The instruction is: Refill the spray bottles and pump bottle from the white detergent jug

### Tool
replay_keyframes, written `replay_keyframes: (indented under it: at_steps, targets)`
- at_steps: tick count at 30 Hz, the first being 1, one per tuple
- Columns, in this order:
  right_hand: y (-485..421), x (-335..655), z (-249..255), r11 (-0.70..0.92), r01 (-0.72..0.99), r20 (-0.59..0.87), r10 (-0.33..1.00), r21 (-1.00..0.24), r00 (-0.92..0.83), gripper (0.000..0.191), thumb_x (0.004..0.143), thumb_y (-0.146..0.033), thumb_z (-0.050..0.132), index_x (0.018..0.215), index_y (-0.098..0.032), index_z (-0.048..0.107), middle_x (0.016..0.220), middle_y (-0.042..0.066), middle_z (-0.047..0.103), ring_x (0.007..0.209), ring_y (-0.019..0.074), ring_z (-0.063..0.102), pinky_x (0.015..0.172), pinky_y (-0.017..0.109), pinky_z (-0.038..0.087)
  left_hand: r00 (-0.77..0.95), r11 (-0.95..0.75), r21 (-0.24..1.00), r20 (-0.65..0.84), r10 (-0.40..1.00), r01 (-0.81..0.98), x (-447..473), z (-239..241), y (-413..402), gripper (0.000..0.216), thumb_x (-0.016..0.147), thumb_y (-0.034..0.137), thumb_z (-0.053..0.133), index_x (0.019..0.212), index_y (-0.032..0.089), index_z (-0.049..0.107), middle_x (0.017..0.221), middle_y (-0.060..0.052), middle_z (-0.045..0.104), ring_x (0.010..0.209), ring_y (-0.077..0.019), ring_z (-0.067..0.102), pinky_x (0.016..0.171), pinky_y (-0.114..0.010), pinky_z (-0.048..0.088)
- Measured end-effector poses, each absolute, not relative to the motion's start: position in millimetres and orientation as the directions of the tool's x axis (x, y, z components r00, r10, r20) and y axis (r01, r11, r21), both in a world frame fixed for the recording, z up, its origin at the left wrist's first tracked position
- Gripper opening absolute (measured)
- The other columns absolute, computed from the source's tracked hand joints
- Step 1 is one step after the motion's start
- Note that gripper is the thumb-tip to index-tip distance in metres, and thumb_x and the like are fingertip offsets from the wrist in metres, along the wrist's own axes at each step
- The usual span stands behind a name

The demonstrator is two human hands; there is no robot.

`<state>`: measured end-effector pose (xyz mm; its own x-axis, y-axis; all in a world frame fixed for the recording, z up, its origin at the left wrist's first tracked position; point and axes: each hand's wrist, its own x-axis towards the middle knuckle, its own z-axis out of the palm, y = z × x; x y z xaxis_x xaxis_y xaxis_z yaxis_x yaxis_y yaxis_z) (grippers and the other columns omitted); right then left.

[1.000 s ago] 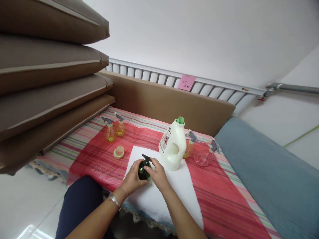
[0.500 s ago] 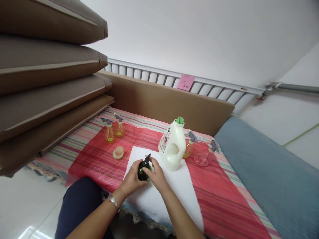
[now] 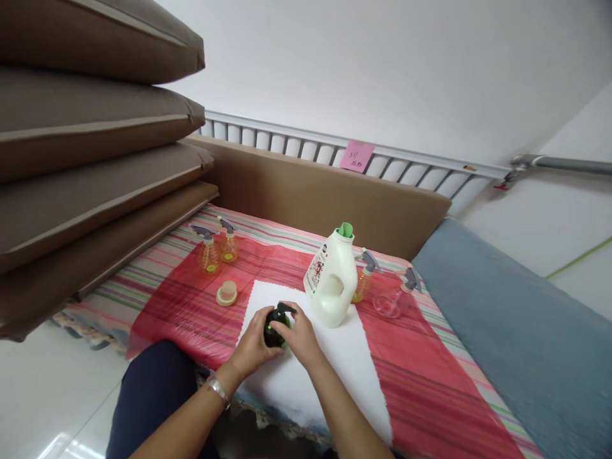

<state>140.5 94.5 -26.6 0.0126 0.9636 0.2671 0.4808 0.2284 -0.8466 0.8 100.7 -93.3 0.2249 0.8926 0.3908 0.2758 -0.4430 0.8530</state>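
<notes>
A small dark green spray bottle [image 3: 273, 329] with a black trigger head stands on a white cloth [image 3: 335, 363]. My left hand [image 3: 251, 347] is wrapped round the bottle's body from the left. My right hand [image 3: 299, 335] grips the black sprayer head from the right, fingers curled over its top. A white detergent jug [image 3: 332, 280] with a green spout stands just behind my right hand.
Two orange spray bottles [image 3: 217, 247] and a round beige lid [image 3: 227, 292] sit at the left on the red striped sheet [image 3: 191, 299]. Another orange sprayer [image 3: 364, 276] and a clear one [image 3: 393, 299] lie behind the jug. Stacked brown cushions [image 3: 90, 146] loom at left; a grey-blue mattress [image 3: 516, 344] lies right.
The black sprayer head has turned under my right hand: its nozzle pointed left, then up, and now lies toward the right. Both hands stay on the bottle.
</notes>
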Motion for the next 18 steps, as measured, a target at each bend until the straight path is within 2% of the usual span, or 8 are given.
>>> replay_keyframes:
  at_steps: [2,6,10,14,16,18]
  targets:
    - [94.6,140.3,-26.8,0.239,0.478,0.274,0.962,-0.845,0.004,0.035,0.066,-0.022,0.064,0.101,-0.021,0.061,0.103,0.005,0.064,0.099,0.0237,0.058,0.090,0.038,0.044,0.230,-0.447,0.851,0.393,0.891,0.278,0.8,-93.0,100.6,0.085,0.053,0.019,0.078,0.127,0.022,0.037,0.123,-0.011,0.049,0.118,-0.0293,0.047,0.102,-0.049,0.037]
    - [92.8,139.4,-26.8,0.236,0.506,0.291,0.956,-0.830,0.031,0.027,0.066,-0.026,0.067,0.092,-0.022,0.061,0.094,0.006,0.065,0.094,0.0263,0.058,0.088,0.042,0.044,0.237,-0.463,0.841,0.407,0.882,0.279,0.3,-91.5,100.1,0.084,0.054,0.022,0.078,0.127,0.022,0.037,0.123,-0.010,0.049,0.118,-0.0291,0.047,0.102,-0.049,0.037]
    - [90.8,138.0,-27.9,0.275,0.494,0.303,0.953,-0.824,-0.026,0.038,0.067,-0.019,0.063,0.104,-0.022,0.059,0.108,0.006,0.063,0.103,0.0241,0.056,0.091,0.037,0.043,0.238,-0.479,0.831,0.423,0.874,0.283,0.1,-91.8,100.3,0.083,0.056,0.021,0.077,0.127,0.022,0.036,0.123,-0.011,0.049,0.117,-0.0289,0.047,0.101,-0.049,0.038]
    - [91.8,136.7,-30.0,0.252,0.531,0.302,0.953,-0.809,0.007,0.028,0.066,-0.019,0.065,0.093,-0.020,0.061,0.096,0.008,0.064,0.096,0.0279,0.056,0.089,0.043,0.043,0.246,-0.476,0.827,0.415,0.876,0.299,0.6,-92.1,100.9,0.081,0.057,0.022,0.076,0.127,0.022,0.036,0.123,-0.011,0.049,0.117,-0.0286,0.048,0.101,-0.049,0.038]
    - [91.8,135.8,-28.9,0.254,0.548,0.312,0.950,-0.797,0.014,0.034,0.066,-0.018,0.066,0.099,-0.019,0.059,0.102,0.009,0.062,0.100,0.0278,0.054,0.091,0.044,0.042,0.238,-0.471,0.828,0.412,0.879,0.304,0.9,-91.9,100.7,0.079,0.059,0.024,0.076,0.127,0.021,0.035,0.124,-0.012,0.049,0.118,-0.0284,0.048,0.101,-0.048,0.039]
    - [90.9,134.2,-26.2,0.273,0.563,0.328,0.945,-0.780,-0.004,0.040,0.066,-0.015,0.066,0.104,-0.018,0.058,0.109,0.009,0.061,0.104,0.0245,0.054,0.092,0.038,0.042,0.237,-0.468,0.828,0.409,0.881,0.309,0.9,-92.7,100.5,0.076,0.062,0.029,0.074,0.127,0.019,0.035,0.125,-0.012,0.049,0.118,-0.0285,0.049,0.101,-0.047,0.039]
